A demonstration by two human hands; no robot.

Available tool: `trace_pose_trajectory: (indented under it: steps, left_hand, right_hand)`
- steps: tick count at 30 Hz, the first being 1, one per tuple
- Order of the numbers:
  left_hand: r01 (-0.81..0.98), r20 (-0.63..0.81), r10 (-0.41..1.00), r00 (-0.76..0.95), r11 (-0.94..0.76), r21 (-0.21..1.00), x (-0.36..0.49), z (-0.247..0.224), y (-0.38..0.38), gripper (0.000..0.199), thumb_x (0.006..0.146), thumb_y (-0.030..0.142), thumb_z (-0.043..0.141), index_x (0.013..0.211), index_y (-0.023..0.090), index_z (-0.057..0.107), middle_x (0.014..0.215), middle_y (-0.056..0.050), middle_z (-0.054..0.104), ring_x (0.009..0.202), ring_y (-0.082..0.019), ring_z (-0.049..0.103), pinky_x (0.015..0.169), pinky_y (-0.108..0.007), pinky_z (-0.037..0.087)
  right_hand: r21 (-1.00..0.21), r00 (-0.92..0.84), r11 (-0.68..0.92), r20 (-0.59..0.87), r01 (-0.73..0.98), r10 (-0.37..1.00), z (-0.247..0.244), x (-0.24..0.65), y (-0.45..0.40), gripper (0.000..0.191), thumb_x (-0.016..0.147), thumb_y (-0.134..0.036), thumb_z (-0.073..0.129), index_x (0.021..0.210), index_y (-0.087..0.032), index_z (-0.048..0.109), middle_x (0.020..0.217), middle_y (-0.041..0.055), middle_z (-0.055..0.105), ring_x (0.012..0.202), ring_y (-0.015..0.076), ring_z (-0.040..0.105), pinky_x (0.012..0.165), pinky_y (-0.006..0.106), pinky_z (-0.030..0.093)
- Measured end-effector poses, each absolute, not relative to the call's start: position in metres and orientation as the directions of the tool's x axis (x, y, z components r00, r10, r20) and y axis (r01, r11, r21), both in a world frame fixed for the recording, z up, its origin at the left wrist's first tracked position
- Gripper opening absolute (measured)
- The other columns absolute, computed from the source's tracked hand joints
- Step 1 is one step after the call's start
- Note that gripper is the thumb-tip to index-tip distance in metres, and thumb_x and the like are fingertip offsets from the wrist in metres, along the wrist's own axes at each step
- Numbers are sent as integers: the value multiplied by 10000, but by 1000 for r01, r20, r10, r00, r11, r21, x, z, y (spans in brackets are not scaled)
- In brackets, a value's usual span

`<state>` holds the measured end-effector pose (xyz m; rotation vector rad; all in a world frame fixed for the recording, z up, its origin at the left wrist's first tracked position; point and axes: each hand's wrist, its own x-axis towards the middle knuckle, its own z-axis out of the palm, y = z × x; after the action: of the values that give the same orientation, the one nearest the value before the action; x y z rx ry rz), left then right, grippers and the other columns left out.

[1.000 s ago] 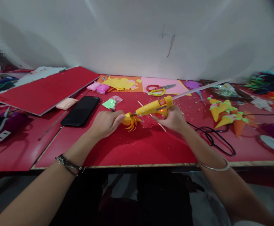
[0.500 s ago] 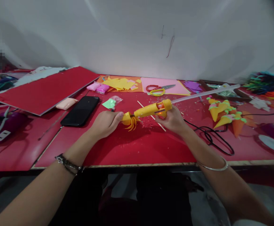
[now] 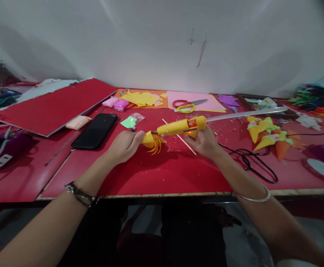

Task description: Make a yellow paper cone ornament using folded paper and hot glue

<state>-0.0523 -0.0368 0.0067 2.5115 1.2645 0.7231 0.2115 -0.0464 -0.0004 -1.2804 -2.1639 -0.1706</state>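
A yellow paper piece [image 3: 154,141] with curling strips is pinched in my left hand [image 3: 125,147], the thumb on top. My right hand [image 3: 205,142] is wrapped round the handle of a yellow glue gun [image 3: 177,127], which has a small orange light lit. The gun points left, its dark nozzle at the upper edge of the yellow paper; whether they touch is hard to tell. A long clear glue stick [image 3: 242,114] extends from the gun's back end. Below the gun lies a thin wooden stick [image 3: 187,145] on the red table [image 3: 150,181].
A black phone [image 3: 95,131] and green paper [image 3: 128,122] lie left of centre. Scissors [image 3: 186,107] rest on pink paper at the back. Yellow and orange paper cones [image 3: 270,140] and a looped black cable [image 3: 258,171] are at the right. A red board [image 3: 56,105] lies back left.
The glue gun has shifted slightly, and its nozzle now sits a little higher and further left against the yellow paper. The glue stick's far end is slightly lower.
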Motion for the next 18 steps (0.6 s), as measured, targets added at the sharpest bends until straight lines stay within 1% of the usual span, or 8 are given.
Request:
trace_pose_trajectory:
  steps: [3,7,9,13,15,18]
  left_hand:
    - [682,336,794,507,-608,407,-52,7,-36,497,887,413,172,509,161,376,429,5,387,403,-77,340,424,-227,218]
    - [690,343,794,502,-607,395,-51,6,-37,492,887,401,182,502,164,375,429,5,387,400,-80,344,425,-231,217]
    - [683,346,786,512,-617,391,-51,6,-37,475,888,389,191,520,164,390,434,7,394,406,-84,352,431,-232,220]
    - [675,355,773,526,-633,378,-51,7,-38,456,888,380,190,528,170,376,434,16,373,408,-91,343,437,-233,213]
    - [669,359,764,537,-644,371,-50,8,-39,447,888,378,183,539,172,370,446,17,376,413,-92,348,441,-231,216]
    - [654,378,729,570,-682,328,-50,9,-40,427,883,389,177,584,171,390,472,17,391,423,-99,363,451,-227,231]
  right_hand:
    - [-233,-343,532,547,814,764,1,211,-47,137,736,-246,465,827,-179,542,755,93,579,773,244,550,645,342,440]
    - [-297,-307,545,577,784,757,1,208,-48,133,726,-218,459,833,-195,535,783,72,588,752,221,554,649,332,449]
    - [-339,-264,528,585,779,767,1,206,-48,112,713,-214,471,804,-200,535,756,61,592,706,209,554,630,323,451]
    - [-433,-214,497,553,752,805,-1,204,-48,34,681,-221,513,706,-200,523,645,35,573,603,186,537,572,308,446]
    - [-505,-194,482,519,716,832,0,203,-49,65,678,-256,535,681,-195,514,584,14,543,543,161,517,528,286,437]
    - [-651,-157,421,425,632,892,1,201,-51,160,675,-332,562,711,-184,512,526,-21,490,451,117,464,434,241,396]
